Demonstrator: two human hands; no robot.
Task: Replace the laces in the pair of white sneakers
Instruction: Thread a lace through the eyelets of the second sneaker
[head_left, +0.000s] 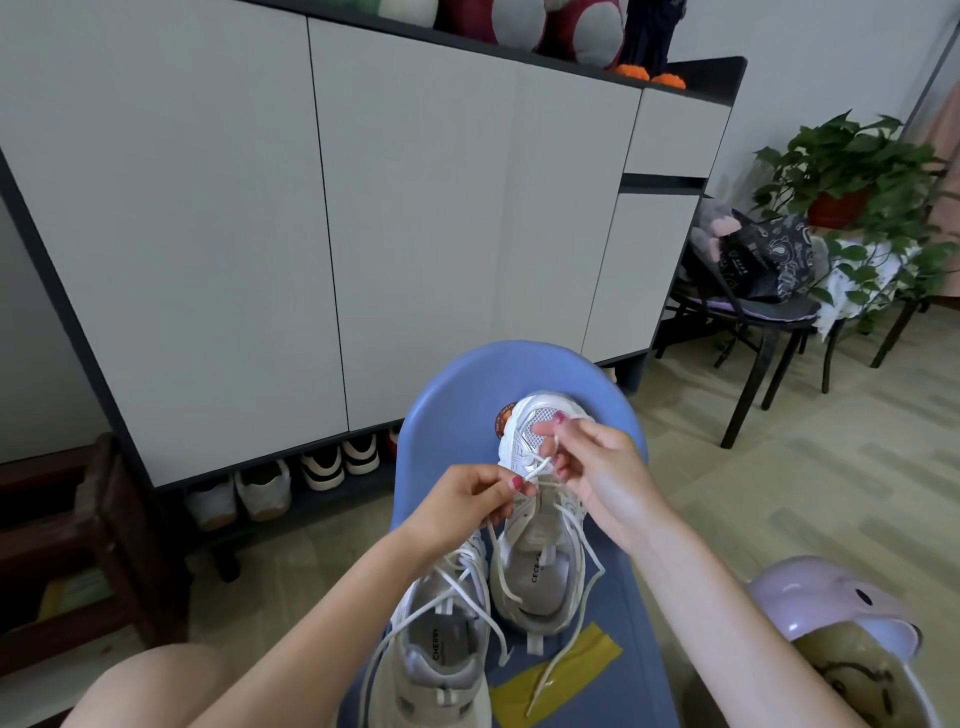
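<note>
Two white sneakers stand side by side on a blue seat (467, 395), toes pointing away from me. Over the front eyelets of the right sneaker (537, 561), my left hand (462, 506) pinches a white lace (537, 467) near its crossing. My right hand (592, 465) pinches the same lace higher up, above the toe mesh. Loose lace ends trail down both sides of that shoe onto the seat. The left sneaker (441, 639) lies nearer me, its loosened lace (415, 613) spread across the opening.
A yellow packet (558, 675) lies on the seat by the heels. A pale cabinet (311, 234) stands behind, with shoes (291, 486) underneath. At right are a lilac helmet (831, 603), a black chair with a bag (758, 260) and a potted plant (852, 171). A wooden stool (93, 535) is at left.
</note>
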